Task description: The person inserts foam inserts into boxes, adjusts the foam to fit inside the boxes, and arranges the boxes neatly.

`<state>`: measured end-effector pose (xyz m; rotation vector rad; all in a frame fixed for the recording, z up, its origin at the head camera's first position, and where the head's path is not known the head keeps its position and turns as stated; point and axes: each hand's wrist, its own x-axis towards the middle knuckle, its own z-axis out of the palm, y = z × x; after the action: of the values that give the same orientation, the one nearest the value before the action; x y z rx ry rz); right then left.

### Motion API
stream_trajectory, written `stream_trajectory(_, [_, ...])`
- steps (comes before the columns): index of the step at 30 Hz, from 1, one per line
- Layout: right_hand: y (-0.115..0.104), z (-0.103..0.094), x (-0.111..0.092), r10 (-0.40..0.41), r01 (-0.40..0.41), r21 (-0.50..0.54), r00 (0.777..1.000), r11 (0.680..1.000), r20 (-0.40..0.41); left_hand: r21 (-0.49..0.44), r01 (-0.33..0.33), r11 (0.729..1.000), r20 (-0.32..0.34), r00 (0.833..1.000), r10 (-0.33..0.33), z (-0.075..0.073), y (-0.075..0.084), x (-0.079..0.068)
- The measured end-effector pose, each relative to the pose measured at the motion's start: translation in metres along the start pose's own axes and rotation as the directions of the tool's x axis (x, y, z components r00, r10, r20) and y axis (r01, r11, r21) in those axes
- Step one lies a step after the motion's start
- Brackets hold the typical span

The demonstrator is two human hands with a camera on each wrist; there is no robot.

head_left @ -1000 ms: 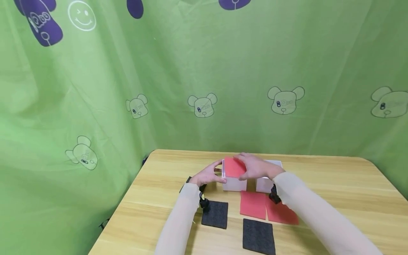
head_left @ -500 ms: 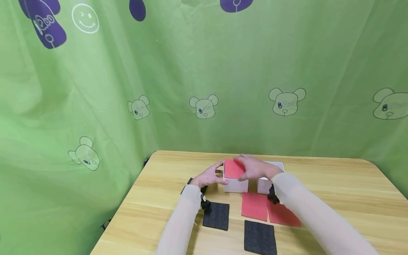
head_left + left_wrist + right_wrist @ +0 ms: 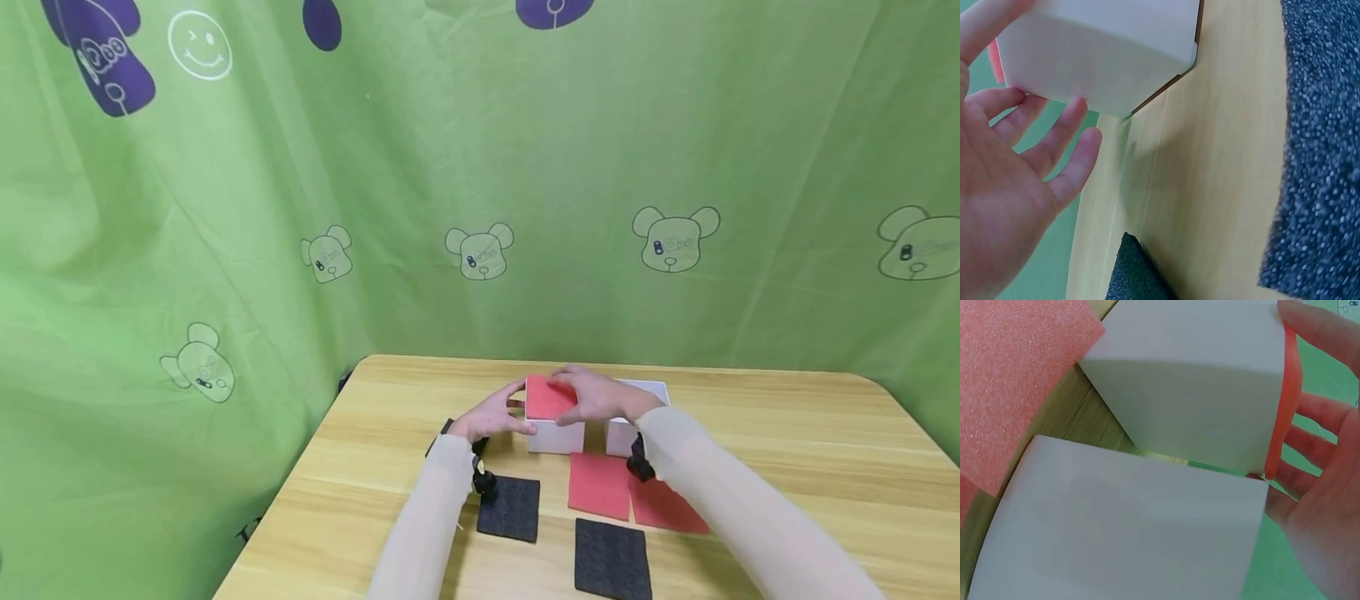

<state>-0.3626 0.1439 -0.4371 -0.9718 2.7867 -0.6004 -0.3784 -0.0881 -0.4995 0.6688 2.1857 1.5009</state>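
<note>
A white open-topped box [image 3: 556, 437] stands near the table's far edge with a square red foam sheet [image 3: 547, 398] over its opening. My left hand [image 3: 491, 414] holds the box's left side, thumb on the front face and fingers toward the back; the left wrist view shows fingertips on the white wall [image 3: 1104, 69]. My right hand [image 3: 600, 396] grips the foam sheet across its right part, thumb at the front edge and fingers toward the back. In the right wrist view the sheet [image 3: 1288, 406] bows slightly along the rim. The box's inside is hidden.
A second white box [image 3: 620, 437] stands just right, partly behind my right wrist. Two red foam sheets [image 3: 598, 486] lie in front. Black foam sheets [image 3: 508, 508] lie nearer and left, one partly under my left wrist. A green curtain [image 3: 570, 308] hangs behind the table.
My right thumb and fingers have shifted slightly on the red foam sheet, which sits a little lower and flatter on the box. My left hand keeps its place on the box.
</note>
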Motion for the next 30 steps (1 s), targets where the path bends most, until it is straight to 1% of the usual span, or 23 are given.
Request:
stream_trajectory(5, [0.0,-0.001,0.001,-0.02,0.02,0.014,1.0,1.0,0.017,-0.001,0.002,1.0,-0.007,1.0,-0.002,0.001,0.0,-0.001])
stream_trajectory(11, [0.003,0.003,0.0,-0.018,0.017,0.038,1.0,0.999,0.018,-0.004,0.014,1.0,0.001,1.0,-0.014,0.002,-0.002,-0.002])
stream_trajectory(15, [0.006,0.005,0.001,-0.035,0.035,0.025,0.999,0.999,0.002,0.0,0.005,1.0,0.0,1.0,-0.005,0.001,-0.001,-0.002])
stream_trajectory(21, [0.008,0.009,0.004,-0.03,0.03,0.007,1.0,1.0,-0.008,-0.004,-0.005,1.0,-0.003,1.0,0.005,0.001,0.001,-0.001])
stream_trajectory(30, [0.008,0.01,0.003,-0.032,0.031,-0.025,0.999,0.999,-0.009,-0.007,0.006,1.0,-0.003,1.0,-0.006,0.001,-0.002,0.0])
